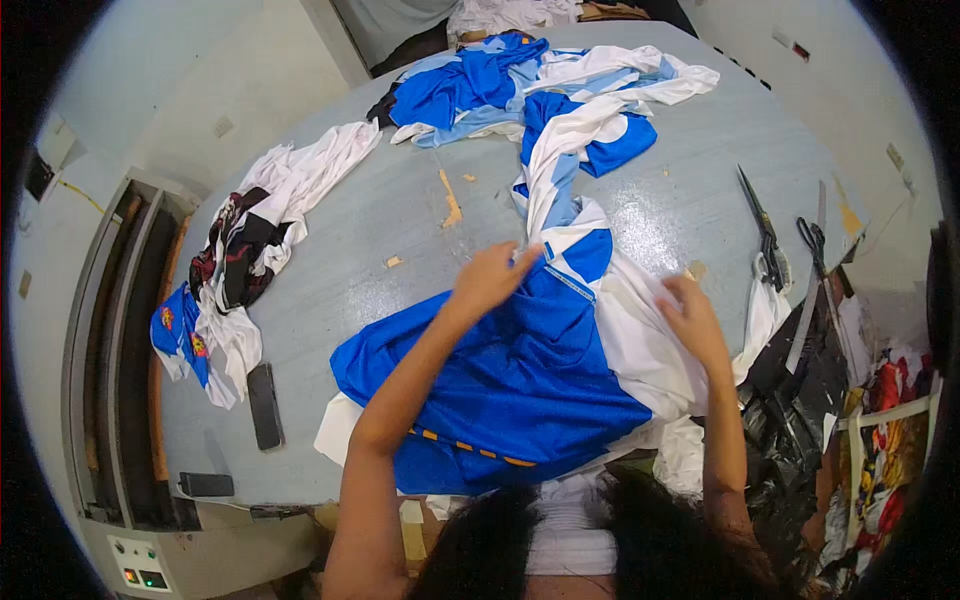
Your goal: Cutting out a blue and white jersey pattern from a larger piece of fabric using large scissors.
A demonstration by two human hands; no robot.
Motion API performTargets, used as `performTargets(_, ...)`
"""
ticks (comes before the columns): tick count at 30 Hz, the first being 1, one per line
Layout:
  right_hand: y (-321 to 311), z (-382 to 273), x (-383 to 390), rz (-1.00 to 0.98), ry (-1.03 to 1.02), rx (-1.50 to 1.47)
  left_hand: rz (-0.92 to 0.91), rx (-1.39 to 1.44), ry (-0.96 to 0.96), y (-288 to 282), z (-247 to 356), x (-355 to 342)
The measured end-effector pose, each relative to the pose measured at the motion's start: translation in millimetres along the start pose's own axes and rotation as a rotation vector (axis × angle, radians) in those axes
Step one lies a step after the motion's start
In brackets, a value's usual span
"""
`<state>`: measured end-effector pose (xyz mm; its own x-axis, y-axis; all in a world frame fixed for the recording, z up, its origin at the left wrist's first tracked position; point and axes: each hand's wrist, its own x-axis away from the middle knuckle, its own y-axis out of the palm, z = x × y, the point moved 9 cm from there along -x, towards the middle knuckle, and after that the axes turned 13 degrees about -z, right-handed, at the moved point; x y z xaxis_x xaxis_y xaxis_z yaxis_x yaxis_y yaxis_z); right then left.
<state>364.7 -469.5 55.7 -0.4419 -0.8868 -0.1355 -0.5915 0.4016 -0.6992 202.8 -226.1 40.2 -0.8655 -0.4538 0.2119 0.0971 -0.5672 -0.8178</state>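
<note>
A blue and white jersey [500, 370] lies spread over the near side of the table. Its collar and a narrow light strip sit toward the far end, and an orange dashed line runs along the blue part near me. My left hand [488, 280] reaches across the blue cloth and pinches the fabric at the collar. Over the white side, my right hand [695, 325] hovers close to or on the cloth with its fingers apart; contact is hard to make out. From the collar, a twisted white and light blue garment [560, 165] stretches away to the far pile.
Blue, white and light blue garments [465, 85] are heaped at the far side. White and dark clothes [250, 240] lie along the left edge, near a black phone [265, 405]. Large scissors [765, 235] rest at the right. A black plastic bag [790, 430] hangs below that edge.
</note>
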Motion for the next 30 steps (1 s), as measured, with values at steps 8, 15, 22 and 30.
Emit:
performTargets(8, 55, -12, -82, -0.188, 0.195, 0.175, 0.132, 0.053, 0.072, 20, 14, -26)
performTargets(15, -125, 85, 25, 0.627, 0.161, 0.157, 0.46, 0.143, 0.014, -156, -111, 97)
performTargets(22, -155, 117, 78, 0.06, 0.317, -0.727, 0.101, 0.12, -0.428, -180, -209, 226)
performTargets(30, -201, 70, -4, 0.297, -0.134, -0.975, 0.412, 1.301, 0.214, -216, -219, 201)
